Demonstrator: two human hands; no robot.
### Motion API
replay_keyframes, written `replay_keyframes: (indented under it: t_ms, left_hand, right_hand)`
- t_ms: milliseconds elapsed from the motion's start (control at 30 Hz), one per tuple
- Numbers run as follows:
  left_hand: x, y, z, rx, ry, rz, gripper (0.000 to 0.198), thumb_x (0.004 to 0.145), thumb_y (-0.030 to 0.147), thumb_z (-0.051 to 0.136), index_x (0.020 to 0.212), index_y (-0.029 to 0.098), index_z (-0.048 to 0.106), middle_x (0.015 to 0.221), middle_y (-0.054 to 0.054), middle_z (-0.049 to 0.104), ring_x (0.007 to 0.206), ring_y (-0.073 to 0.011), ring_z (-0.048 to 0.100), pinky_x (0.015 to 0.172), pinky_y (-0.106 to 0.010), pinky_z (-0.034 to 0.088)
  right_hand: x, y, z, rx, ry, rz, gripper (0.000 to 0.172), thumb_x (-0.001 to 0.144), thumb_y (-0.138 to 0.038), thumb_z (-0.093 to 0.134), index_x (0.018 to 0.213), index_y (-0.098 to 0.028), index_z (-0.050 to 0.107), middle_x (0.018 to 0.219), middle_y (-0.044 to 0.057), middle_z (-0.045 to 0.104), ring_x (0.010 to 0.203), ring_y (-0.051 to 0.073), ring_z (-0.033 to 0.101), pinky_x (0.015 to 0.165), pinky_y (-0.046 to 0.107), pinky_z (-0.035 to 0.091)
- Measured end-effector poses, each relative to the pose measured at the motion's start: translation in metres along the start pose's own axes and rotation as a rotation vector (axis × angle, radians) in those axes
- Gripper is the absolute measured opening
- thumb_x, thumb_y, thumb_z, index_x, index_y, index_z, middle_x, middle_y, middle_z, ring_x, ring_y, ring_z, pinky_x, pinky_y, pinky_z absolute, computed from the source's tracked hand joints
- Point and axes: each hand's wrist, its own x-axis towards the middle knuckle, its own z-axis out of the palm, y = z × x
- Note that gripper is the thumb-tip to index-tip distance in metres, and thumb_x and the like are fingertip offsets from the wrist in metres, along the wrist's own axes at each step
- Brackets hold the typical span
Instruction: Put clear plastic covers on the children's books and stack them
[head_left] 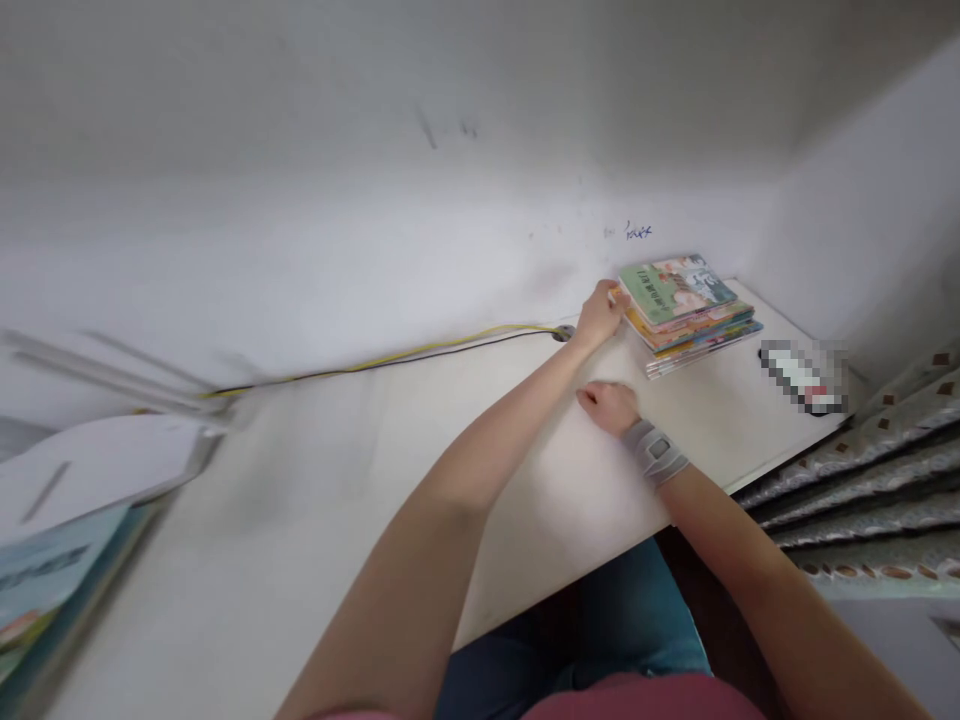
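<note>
A stack of thin picture books (679, 290) lies on the white table (450, 430) against the wall, a green-covered one on top. My left hand (602, 312) is at the left edge of this stack, its fingers curled in against the books' side; what they pinch, if anything, is too small to make out. Nearer to me, my right hand (609, 406) rests over the table just in front of the stack, fingers curled, with nothing visible in it. A grey band with a small dark face circles the right wrist.
Yellow and black cables (420, 353) run along the wall to a round table hole. At the right edge lies a blurred-out phone-like object (799, 380), beside patterned curtain folds (885, 440). Another book (60, 570) and a white curved object (112, 460) are at left.
</note>
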Motion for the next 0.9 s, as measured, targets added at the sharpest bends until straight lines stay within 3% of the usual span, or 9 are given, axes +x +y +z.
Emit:
replay_keyframes:
  t_ms: [67, 200, 333, 433, 500, 633, 800, 900]
  left_hand:
    - [-0.039, -0.005, -0.032, 0.104, -0.07, 0.106, 0.028, 0.089, 0.031, 0.047, 0.112, 0.017, 0.056, 0.07, 0.0, 0.064, 0.056, -0.0133, 0.059, 0.066, -0.026, 0.045]
    - [-0.135, -0.036, -0.109, 0.41, -0.139, 0.133, 0.019, 0.087, 0.029, 0.047, 0.08, 0.021, 0.063, 0.076, -0.001, 0.066, 0.07, -0.0152, 0.061, 0.067, -0.025, 0.042]
    - [-0.22, -0.089, -0.184, 0.725, -0.005, -0.212, 0.023, 0.089, 0.028, 0.043, 0.087, 0.021, 0.064, 0.098, -0.006, 0.066, 0.086, -0.0205, 0.062, 0.073, -0.03, 0.045]
    - [-0.262, -0.127, -0.221, 0.902, 0.08, -0.504, 0.029, 0.088, 0.033, 0.047, 0.108, 0.017, 0.061, 0.116, -0.014, 0.059, 0.104, -0.0284, 0.059, 0.08, -0.035, 0.047]
    - [-0.279, -0.145, -0.233, 0.93, 0.08, -0.586, 0.04, 0.087, 0.036, 0.05, 0.12, 0.013, 0.055, 0.123, -0.017, 0.055, 0.11, -0.03, 0.056, 0.086, -0.037, 0.046]
    - [-0.288, -0.161, -0.235, 0.936, 0.07, -0.576, 0.047, 0.087, 0.041, 0.049, 0.124, 0.012, 0.051, 0.124, -0.017, 0.055, 0.111, -0.0286, 0.056, 0.092, -0.036, 0.044]
    - [-0.276, -0.163, -0.234, 0.939, 0.052, -0.573, 0.041, 0.085, 0.043, 0.049, 0.112, 0.013, 0.06, 0.113, -0.017, 0.061, 0.105, -0.0305, 0.058, 0.087, -0.038, 0.046]
    - [-0.271, -0.161, -0.238, 0.907, 0.034, -0.586, 0.033, 0.086, 0.035, 0.045, 0.098, 0.014, 0.067, 0.105, -0.016, 0.065, 0.095, -0.0282, 0.063, 0.082, -0.036, 0.047]
  right_hand:
    - [-0.003, 0.002, 0.0, -0.004, 0.02, -0.028, 0.045, 0.099, -0.041, 0.028, 0.1, -0.021, 0.068, 0.101, 0.007, 0.073, 0.088, 0.015, 0.066, 0.069, 0.023, 0.04]
    - [-0.006, 0.006, 0.0, 0.005, 0.03, -0.072, 0.049, 0.1, -0.04, 0.025, 0.098, -0.017, 0.067, 0.099, 0.008, 0.072, 0.084, 0.013, 0.063, 0.064, 0.022, 0.035]
    - [0.0, 0.01, 0.007, 0.017, -0.009, -0.071, 0.041, 0.097, -0.039, 0.034, 0.086, -0.017, 0.067, 0.086, 0.008, 0.072, 0.071, 0.014, 0.061, 0.056, 0.025, 0.03]
    - [0.003, 0.013, 0.014, 0.013, -0.01, -0.06, 0.04, 0.094, -0.041, 0.036, 0.081, -0.019, 0.066, 0.082, 0.008, 0.071, 0.067, 0.016, 0.06, 0.054, 0.027, 0.026]
    - [0.003, 0.015, 0.018, -0.009, 0.037, -0.024, 0.041, 0.093, -0.043, 0.036, 0.079, -0.02, 0.066, 0.081, 0.007, 0.071, 0.068, 0.017, 0.059, 0.053, 0.028, 0.024]
    - [0.002, 0.02, 0.025, -0.014, 0.093, 0.007, 0.043, 0.091, -0.047, 0.035, 0.074, -0.02, 0.064, 0.076, 0.007, 0.068, 0.065, 0.017, 0.056, 0.052, 0.028, 0.021]
    - [0.001, 0.022, 0.026, -0.013, 0.121, 0.005, 0.042, 0.089, -0.048, 0.036, 0.072, -0.02, 0.061, 0.073, 0.006, 0.066, 0.062, 0.017, 0.051, 0.052, 0.028, 0.022]
    - [0.001, 0.021, 0.025, -0.024, 0.119, 0.002, 0.041, 0.089, -0.047, 0.036, 0.072, -0.02, 0.061, 0.072, 0.006, 0.065, 0.061, 0.017, 0.05, 0.053, 0.028, 0.023]
